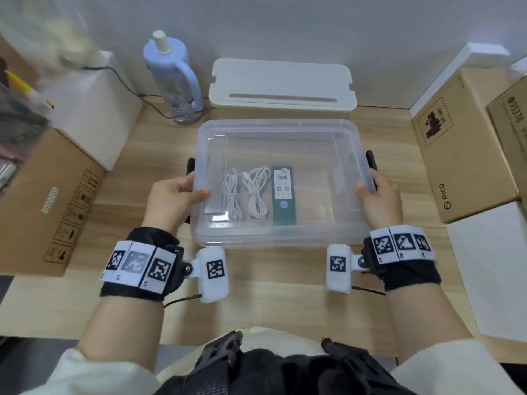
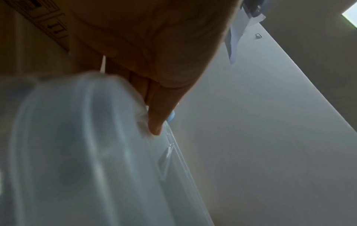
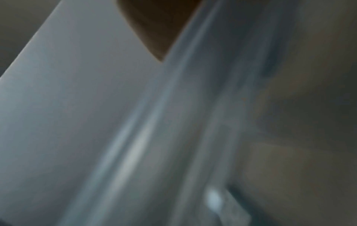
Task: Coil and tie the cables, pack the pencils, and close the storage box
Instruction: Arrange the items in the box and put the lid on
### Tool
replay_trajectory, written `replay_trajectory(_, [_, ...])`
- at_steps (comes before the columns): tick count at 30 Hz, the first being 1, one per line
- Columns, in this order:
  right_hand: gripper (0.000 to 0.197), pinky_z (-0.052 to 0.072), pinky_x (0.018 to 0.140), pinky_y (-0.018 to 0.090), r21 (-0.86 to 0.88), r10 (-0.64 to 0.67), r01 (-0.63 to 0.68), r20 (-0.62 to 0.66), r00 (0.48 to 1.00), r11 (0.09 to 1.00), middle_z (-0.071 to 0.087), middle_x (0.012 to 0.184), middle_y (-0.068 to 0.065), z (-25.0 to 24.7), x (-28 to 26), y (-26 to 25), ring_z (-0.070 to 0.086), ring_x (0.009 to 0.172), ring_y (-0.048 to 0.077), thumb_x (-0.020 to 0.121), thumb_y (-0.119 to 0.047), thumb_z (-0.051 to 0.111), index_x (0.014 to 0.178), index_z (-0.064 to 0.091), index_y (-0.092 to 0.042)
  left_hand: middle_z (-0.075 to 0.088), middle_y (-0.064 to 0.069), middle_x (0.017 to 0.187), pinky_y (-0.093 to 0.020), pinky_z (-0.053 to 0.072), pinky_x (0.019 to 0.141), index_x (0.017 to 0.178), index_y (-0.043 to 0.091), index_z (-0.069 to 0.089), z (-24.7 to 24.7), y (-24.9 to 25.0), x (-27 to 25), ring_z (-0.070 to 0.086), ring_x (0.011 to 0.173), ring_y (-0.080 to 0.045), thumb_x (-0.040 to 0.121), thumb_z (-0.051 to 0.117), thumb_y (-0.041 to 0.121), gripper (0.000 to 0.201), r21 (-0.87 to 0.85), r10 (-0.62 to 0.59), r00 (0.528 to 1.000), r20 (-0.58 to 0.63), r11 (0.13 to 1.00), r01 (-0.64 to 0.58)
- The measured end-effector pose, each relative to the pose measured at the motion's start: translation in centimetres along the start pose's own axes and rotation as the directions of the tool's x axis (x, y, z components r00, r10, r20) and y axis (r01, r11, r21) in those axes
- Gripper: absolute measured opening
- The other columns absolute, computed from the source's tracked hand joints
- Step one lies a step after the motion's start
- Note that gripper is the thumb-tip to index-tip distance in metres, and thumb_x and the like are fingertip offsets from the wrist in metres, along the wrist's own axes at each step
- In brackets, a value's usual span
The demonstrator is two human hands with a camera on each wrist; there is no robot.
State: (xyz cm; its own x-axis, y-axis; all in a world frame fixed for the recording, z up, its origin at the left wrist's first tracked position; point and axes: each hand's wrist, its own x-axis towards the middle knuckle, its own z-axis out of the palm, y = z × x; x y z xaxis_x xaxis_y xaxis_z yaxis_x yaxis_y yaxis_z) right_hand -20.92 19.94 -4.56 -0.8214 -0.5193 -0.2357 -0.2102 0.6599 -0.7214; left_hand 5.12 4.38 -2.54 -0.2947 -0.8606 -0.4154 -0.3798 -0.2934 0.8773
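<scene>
A clear storage box (image 1: 281,238) stands on the wooden table. Through its clear lid (image 1: 279,132) I see two coiled white cables (image 1: 232,195) (image 1: 256,192) and a green pencil box (image 1: 283,195) lying side by side. My left hand (image 1: 176,195) grips the lid's left edge with the thumb on top. My right hand (image 1: 376,198) grips its right edge the same way. Black latches (image 1: 190,166) (image 1: 370,161) stand out at both short sides. In the left wrist view my thumb (image 2: 156,119) lies on the lid (image 2: 77,152). The right wrist view is blurred plastic (image 3: 154,122).
A white lidded box (image 1: 282,86) and a pale blue bottle-shaped device (image 1: 174,75) stand behind the storage box by the wall. Cardboard boxes flank it on the left (image 1: 51,195) and right (image 1: 456,149). A white box (image 1: 490,266) sits at the front right.
</scene>
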Motion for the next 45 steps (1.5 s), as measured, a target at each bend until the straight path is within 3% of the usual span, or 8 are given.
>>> replay_trajectory(9, [0.046, 0.045, 0.094, 0.044, 0.226, 0.026, -0.064, 0.163, 0.986, 0.972, 0.047, 0.13, 0.0, -1.3, -0.9, 2.2, 0.05, 0.116, 0.023, 0.087, -0.008, 0.056, 0.129, 0.044, -0.021, 0.063, 0.001, 0.106, -0.038, 0.04, 0.103, 0.127, 0.023, 0.056, -1.0, -0.5, 0.5, 0.056, 0.105, -0.016, 0.074, 0.073, 0.008, 0.058, 0.168, -0.022, 0.999, -0.043, 0.985, 0.029])
replay_trajectory(12, [0.078, 0.045, 0.096, 0.053, 0.31, 0.115, -0.168, 0.182, 0.977, 0.936, 0.041, 0.14, 0.008, -1.7, -0.9, 2.3, 0.048, 0.121, 0.032, 0.078, -0.004, 0.067, 0.136, 0.026, -0.036, 0.043, -0.005, 0.141, -0.04, 0.038, 0.102, 0.144, 0.024, 0.031, -1.6, -0.4, 1.4, 0.043, 0.127, -0.022, 0.071, 0.077, 0.014, 0.086, 0.126, -0.147, 0.987, -0.063, 0.98, 0.154])
replay_trajectory(15, [0.074, 0.048, 0.092, 0.049, 0.309, 0.195, -0.245, 0.184, 0.963, 0.919, 0.052, 0.131, 0.014, -1.5, -0.7, 2.0, 0.057, 0.109, 0.034, 0.077, -0.002, 0.068, 0.138, 0.03, -0.021, 0.062, -0.009, 0.117, -0.038, 0.05, 0.077, 0.134, 0.013, 0.044, -2.0, -0.3, 1.9, 0.061, 0.098, -0.025, 0.074, 0.072, 0.015, 0.066, 0.02, -0.348, 0.928, 0.134, 0.937, 0.348])
replay_trajectory(18, [0.048, 0.047, 0.093, 0.05, 0.24, 0.189, -0.223, 0.158, 0.969, 0.945, 0.059, 0.119, 0.013, -1.2, -0.9, 1.6, 0.059, 0.104, 0.032, 0.079, -0.006, 0.064, 0.124, 0.045, -0.006, 0.067, -0.007, 0.099, -0.031, 0.047, 0.065, 0.117, 0.01, 0.057, -1.7, 0.4, 1.8, 0.062, 0.082, -0.021, 0.079, 0.068, 0.011, 0.039, 0.125, -0.276, 0.953, 0.127, 0.957, 0.261])
replay_trajectory(21, [0.05, 0.045, 0.095, 0.049, 0.216, 0.167, -0.199, 0.159, 0.973, 0.956, 0.055, 0.12, 0.014, -0.5, -1.0, 1.3, 0.055, 0.107, 0.032, 0.081, -0.007, 0.062, 0.126, 0.04, -0.004, 0.06, -0.004, 0.112, -0.036, 0.048, 0.077, 0.13, 0.014, 0.047, -0.9, 0.8, 2.1, 0.058, 0.092, -0.021, 0.079, 0.069, 0.009, 0.056, 0.292, -0.076, 0.996, -0.036, 0.953, 0.084])
replay_trajectory(24, [0.056, 0.045, 0.093, 0.045, 0.162, 0.118, -0.134, 0.105, 0.987, 0.978, 0.054, 0.117, 0.009, 0.2, -1.5, 1.0, 0.054, 0.104, 0.028, 0.081, -0.017, 0.066, 0.127, 0.037, -0.005, 0.061, -0.01, 0.114, -0.039, 0.047, 0.08, 0.121, 0.013, 0.055, 0.0, 0.9, 2.5, 0.059, 0.097, -0.03, 0.076, 0.069, 0.023, 0.048, 0.626, 0.064, 0.994, -0.09, 0.78, 0.007])
replay_trajectory(38, [0.043, 0.04, 0.081, 0.037, -0.232, 0.041, -0.057, -0.075, 0.996, 0.971, 0.059, 0.118, 0.016, 1.0, -1.5, -0.7, 0.055, 0.106, 0.037, 0.085, -0.023, 0.06, 0.121, 0.043, -0.006, 0.062, -0.012, 0.095, -0.032, 0.038, 0.061, 0.094, 0.009, 0.064, 1.3, 1.5, 2.5, 0.055, 0.077, -0.029, 0.074, 0.071, 0.026, 0.027, 0.795, 0.15, 0.982, -0.118, 0.607, 0.003])
replay_trajectory(45, [0.049, 0.041, 0.083, 0.035, -0.174, -0.034, 0.054, 0.112, 0.993, 0.983, 0.055, 0.122, 0.013, -0.8, -1.6, -2.3, 0.052, 0.112, 0.033, 0.081, -0.017, 0.062, 0.126, 0.044, -0.007, 0.06, -0.011, 0.097, -0.037, 0.048, 0.07, 0.107, 0.005, 0.05, 0.8, 3.4, 3.2, 0.061, 0.086, -0.031, 0.073, 0.074, 0.024, 0.046, 0.817, -0.007, 1.0, -0.015, 0.576, 0.016])
